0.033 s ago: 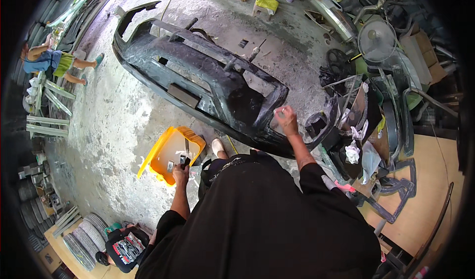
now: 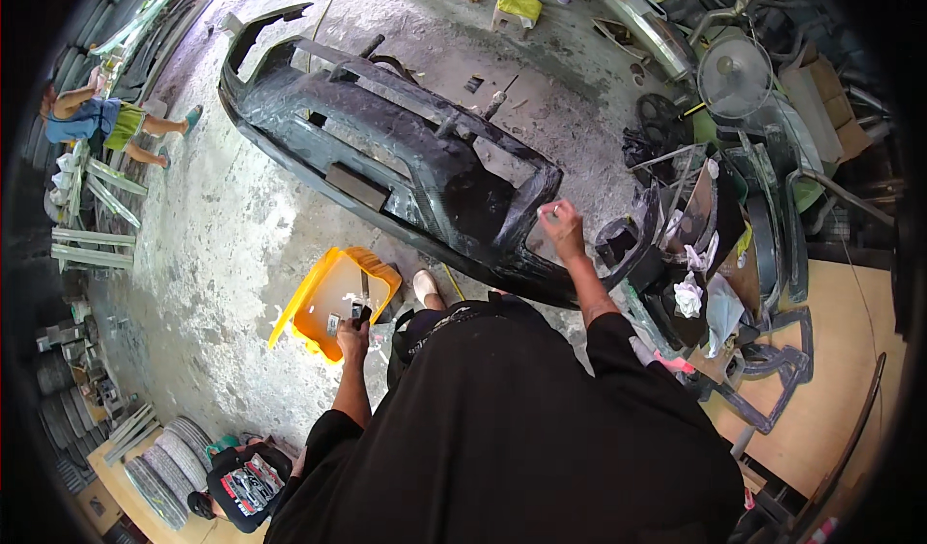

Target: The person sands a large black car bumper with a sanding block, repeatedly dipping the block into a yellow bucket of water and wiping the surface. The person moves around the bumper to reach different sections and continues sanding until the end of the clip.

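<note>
A large dark car bumper [image 2: 338,110] lies on the floor in front of me, with grey smears on its surface. My right hand [image 2: 565,230] is over the bumper's right end, its fingertips drawn together in a pinch. What they hold, if anything, is too small to tell. At my left stands a yellow plastic tub [image 2: 307,339] with a pale, whitish inside. My left hand [image 2: 353,339] reaches over the tub's near edge, closed on a small black object [image 2: 361,313] whose kind I cannot make out. A narrow strip [image 2: 365,283] shows just beyond it.
A jumble of parts with a crumpled white cloth [image 2: 688,299] sits at the right, near a fan [image 2: 736,79]. Wooden board [image 2: 840,351] lies at lower right. One person [image 2: 97,124] is at far left; another [image 2: 246,481] is by tyres [image 2: 164,476] at lower left.
My right hand has shifted very slightly to the right and its fingers have turned a little. My left hand and the bumper look unmoved.
</note>
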The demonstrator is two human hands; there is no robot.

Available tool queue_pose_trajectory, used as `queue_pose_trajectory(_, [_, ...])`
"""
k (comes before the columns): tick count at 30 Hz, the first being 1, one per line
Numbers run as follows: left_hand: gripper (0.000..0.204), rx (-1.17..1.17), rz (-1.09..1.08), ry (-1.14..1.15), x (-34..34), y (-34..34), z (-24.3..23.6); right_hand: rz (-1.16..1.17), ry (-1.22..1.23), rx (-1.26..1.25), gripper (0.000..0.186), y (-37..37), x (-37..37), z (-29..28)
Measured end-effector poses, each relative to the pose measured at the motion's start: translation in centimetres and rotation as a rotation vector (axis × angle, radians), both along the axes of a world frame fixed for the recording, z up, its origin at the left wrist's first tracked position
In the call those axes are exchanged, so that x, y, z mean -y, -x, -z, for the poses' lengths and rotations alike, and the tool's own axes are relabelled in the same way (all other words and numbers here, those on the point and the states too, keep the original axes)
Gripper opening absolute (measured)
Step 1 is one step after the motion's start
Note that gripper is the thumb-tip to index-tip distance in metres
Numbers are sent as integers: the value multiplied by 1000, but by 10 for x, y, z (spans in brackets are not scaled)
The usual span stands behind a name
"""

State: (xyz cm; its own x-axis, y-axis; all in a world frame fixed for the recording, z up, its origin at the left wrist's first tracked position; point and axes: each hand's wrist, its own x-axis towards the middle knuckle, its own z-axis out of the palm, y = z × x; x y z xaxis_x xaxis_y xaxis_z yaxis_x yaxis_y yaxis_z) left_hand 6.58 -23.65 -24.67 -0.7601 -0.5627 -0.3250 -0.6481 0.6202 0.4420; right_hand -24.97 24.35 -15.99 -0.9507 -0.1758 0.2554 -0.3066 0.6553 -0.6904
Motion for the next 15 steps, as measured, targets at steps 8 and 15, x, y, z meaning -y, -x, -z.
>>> queue_pose_trajectory(8, [31, -85, 15, -15, -7, 8, 4, -136, 23, 31, 8, -53, 27, 15])
queue_pose_trajectory(15, [30, -9, -45, -52, -11, -5, 7, -39, -42, 24, 8, -25, 22, -3])
